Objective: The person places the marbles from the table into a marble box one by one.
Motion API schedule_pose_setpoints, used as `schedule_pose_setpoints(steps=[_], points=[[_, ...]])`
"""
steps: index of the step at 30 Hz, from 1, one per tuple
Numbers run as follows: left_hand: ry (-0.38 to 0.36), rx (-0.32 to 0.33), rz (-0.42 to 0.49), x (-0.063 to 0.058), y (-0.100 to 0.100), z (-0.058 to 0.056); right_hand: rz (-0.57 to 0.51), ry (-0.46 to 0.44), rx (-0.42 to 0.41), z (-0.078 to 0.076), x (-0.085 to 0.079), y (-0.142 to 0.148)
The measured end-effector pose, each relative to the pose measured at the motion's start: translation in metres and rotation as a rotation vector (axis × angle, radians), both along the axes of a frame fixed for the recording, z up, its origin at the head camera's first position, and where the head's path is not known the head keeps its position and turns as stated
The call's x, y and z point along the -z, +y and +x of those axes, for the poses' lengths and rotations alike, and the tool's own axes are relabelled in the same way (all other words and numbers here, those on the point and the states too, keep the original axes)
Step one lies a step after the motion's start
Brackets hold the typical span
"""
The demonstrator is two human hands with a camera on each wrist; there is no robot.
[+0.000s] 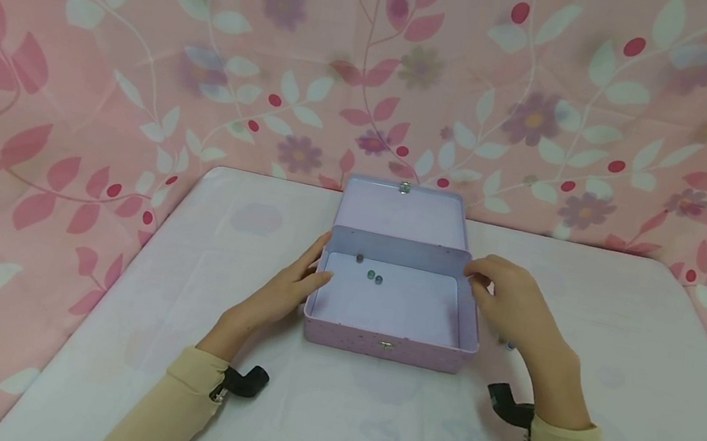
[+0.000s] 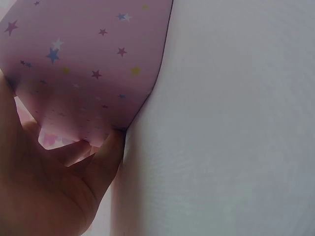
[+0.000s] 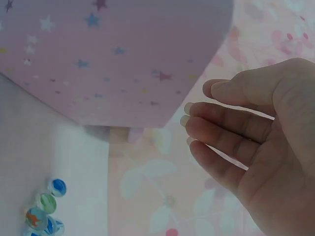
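A lilac tin box (image 1: 390, 344) with a star print stands on the table, its hinged lid (image 1: 403, 213) tipped back. Three marbles lie inside: a brownish one (image 1: 359, 258), a green one (image 1: 371, 275) and a bluish one (image 1: 378, 280). My left hand (image 1: 280, 290) grips the box's left wall, thumb over the rim and fingers along the outside. At the right rim is my right hand (image 1: 513, 300); its thumb and index fingertips meet, the other fingers are bent. Whether they pinch something is hidden.
Several glass marbles (image 3: 47, 202) lie on the table beyond the box's right side, partly hidden by my right hand in the head view. A white cloth (image 1: 304, 417) covers the table. Pink floral fabric (image 1: 382, 60) hangs behind it.
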State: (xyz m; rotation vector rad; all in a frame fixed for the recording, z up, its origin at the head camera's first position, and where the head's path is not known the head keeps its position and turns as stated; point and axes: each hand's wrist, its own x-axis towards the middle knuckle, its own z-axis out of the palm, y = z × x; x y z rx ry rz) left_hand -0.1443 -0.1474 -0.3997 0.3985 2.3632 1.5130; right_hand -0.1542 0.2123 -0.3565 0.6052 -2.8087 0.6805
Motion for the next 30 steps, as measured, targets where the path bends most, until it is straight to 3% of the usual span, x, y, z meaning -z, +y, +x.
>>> schedule_pose_setpoints(steps=[5,12,18,25,30], points=[[0.001,0.002,0.003,0.002,-0.001,-0.001,0.044,-0.044,0.052,-0.001,-0.002,0.009],[0.053,-0.048,0.003,0.037,-0.004,-0.015,0.087,-0.116,0.103,-0.004,-0.003,0.022],[0.058,-0.045,0.005,0.037,-0.005,-0.015,0.111,-0.179,0.121,-0.008,-0.002,0.033],[0.030,-0.029,0.008,0.035,-0.005,-0.016,0.171,-0.345,0.093,-0.013,0.009,0.042],[0.018,-0.027,0.006,0.035,-0.006,-0.016,0.180,-0.372,0.072,-0.016,0.017,0.042]])
